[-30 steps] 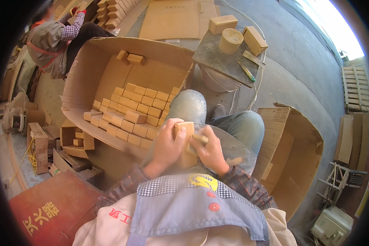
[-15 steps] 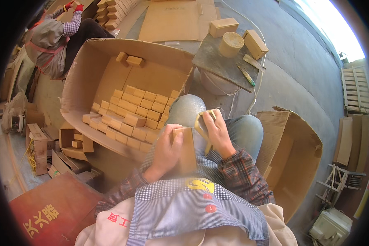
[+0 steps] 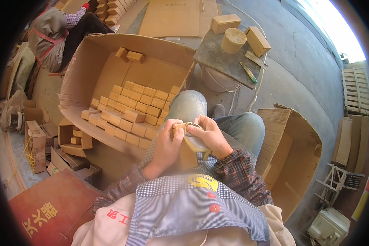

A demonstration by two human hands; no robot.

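Above my lap, my left hand [image 3: 165, 144] is closed round a light brown wooden block [image 3: 187, 160], its thumb near the top end. My right hand [image 3: 212, 137] pinches a bent strip of sandpaper [image 3: 196, 143], grey on one face with yellowish edges. The strip lies against the block's upper end, and both hands' fingertips nearly meet there. Part of the block is hidden behind the strip and my fingers. In front of my knees a large open carton [image 3: 71, 100] holds rows of similar wooden blocks [image 3: 134, 115].
A low dark table [image 3: 211, 51] carries a round tub [image 3: 233, 40], two blocks and flat tools. Another open carton [image 3: 270, 123] stands at my right. At lower left lies a red box [image 3: 49, 197]. A co-worker [image 3: 49, 37] sits at far left near stacked blocks.
My right hand has moved left and brought the strip from beside the block onto its upper end. My left hand still holds the block. The co-worker's arms have shifted.
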